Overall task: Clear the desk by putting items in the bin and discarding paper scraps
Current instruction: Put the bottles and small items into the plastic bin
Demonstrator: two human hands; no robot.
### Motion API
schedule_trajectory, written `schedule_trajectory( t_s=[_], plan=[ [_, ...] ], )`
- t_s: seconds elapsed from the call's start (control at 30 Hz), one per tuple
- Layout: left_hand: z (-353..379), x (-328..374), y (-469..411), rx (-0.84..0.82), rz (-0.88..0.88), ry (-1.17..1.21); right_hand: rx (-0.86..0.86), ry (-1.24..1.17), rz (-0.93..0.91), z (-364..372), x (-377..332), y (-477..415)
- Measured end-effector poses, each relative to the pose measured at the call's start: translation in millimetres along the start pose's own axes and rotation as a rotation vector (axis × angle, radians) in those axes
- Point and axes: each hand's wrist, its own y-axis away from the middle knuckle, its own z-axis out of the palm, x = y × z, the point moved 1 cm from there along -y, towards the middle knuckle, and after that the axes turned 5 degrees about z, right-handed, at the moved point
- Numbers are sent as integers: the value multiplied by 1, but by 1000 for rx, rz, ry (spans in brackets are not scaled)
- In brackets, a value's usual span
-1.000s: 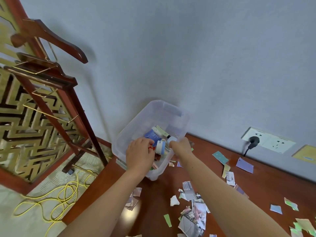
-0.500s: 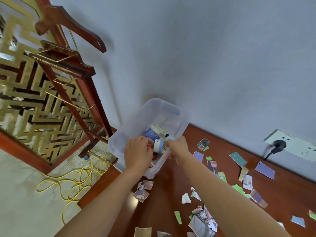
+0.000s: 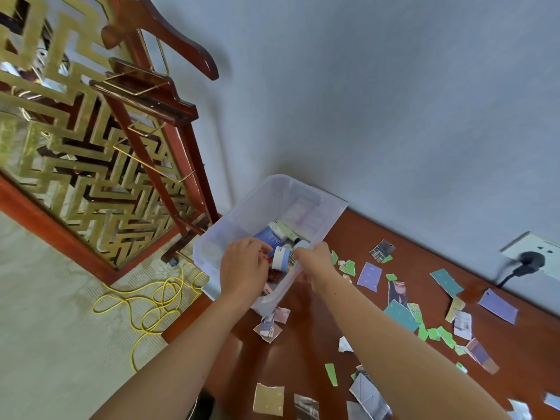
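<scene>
- Both hands, left hand [image 3: 244, 268] and right hand [image 3: 315, 263], pinch a small jar [image 3: 281, 258] between them over the bin [image 3: 242, 219].
- Paper scraps [image 3: 369, 275] lie right of the right hand.

Views: one, head-worn, wide-angle; faces forward and down, tilted, along both forearms; close over the reddish-brown wooden worktop [image 3: 303, 353]; frame takes in the translucent plastic bin [image 3: 242, 219] at its far corner, the grey wall [image 3: 363, 101] behind, pale floor [image 3: 45, 344] at left.
</scene>
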Motion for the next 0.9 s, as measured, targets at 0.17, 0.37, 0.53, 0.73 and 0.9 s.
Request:
schedule_trajectory(
  t_s=[0.17,0.37,0.53,0.73,0.9],
  plan=[
    [2,-5,6,11,-11,-34,-16,54,-22,6,-1,1],
    [3,-15,1,21,-53,-40,-43,28,31,13,4,-3],
    [3,-17,1,10,-50,-23,-27,-14,27,15,6,-4],
    [7,-16,4,-4,-49,-39,-43,5,49,12,4,0],
    [10,-10,7,4,-42,-41,-38,73,88,1,3,6]
  ],
)
